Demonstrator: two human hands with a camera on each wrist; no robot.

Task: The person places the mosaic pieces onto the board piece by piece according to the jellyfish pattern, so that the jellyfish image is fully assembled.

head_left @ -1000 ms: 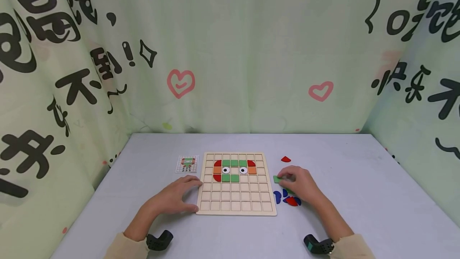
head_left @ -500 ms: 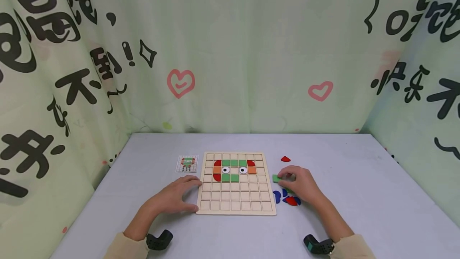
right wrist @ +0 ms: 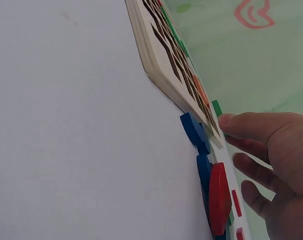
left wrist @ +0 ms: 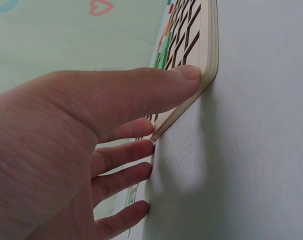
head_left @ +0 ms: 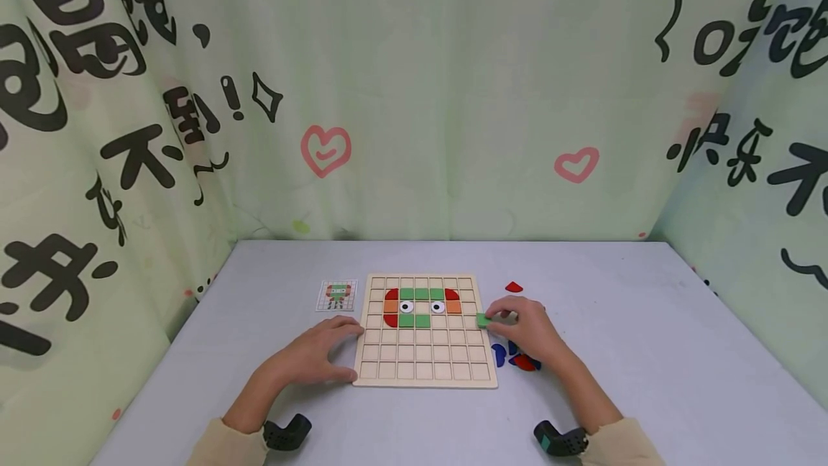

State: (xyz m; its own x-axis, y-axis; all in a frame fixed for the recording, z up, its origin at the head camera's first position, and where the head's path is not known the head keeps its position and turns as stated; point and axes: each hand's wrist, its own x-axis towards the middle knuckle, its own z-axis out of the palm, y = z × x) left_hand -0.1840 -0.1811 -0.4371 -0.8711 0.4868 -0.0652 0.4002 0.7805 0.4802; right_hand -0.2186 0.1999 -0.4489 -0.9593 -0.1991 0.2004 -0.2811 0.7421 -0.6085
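Note:
A square wooden grid board (head_left: 423,374) lies flat on the table, with green, red and orange pieces and two eye pieces set in its upper squares. My left hand (head_left: 321,352) rests against its left side, the thumb (left wrist: 161,87) touching the near corner and the other fingers spread along the edge. Between thumb and fingertips my right hand (head_left: 527,326) pinches a green square block (head_left: 482,321) over the board's right edge. Blue pieces (head_left: 498,354) and a red piece (head_left: 523,362) lie below that hand, beside the board; the right wrist view shows blue pieces (right wrist: 192,130) near the board corner.
A small picture card (head_left: 337,295) with a gridded figure lies left of the board. Another red piece (head_left: 514,286) sits beyond the right hand. A printed curtain (head_left: 453,92) encloses the back and sides of the white table (head_left: 647,351).
My right hand has moved left with the green block, from beside the board to its right edge. The left hand and the board stay where they were.

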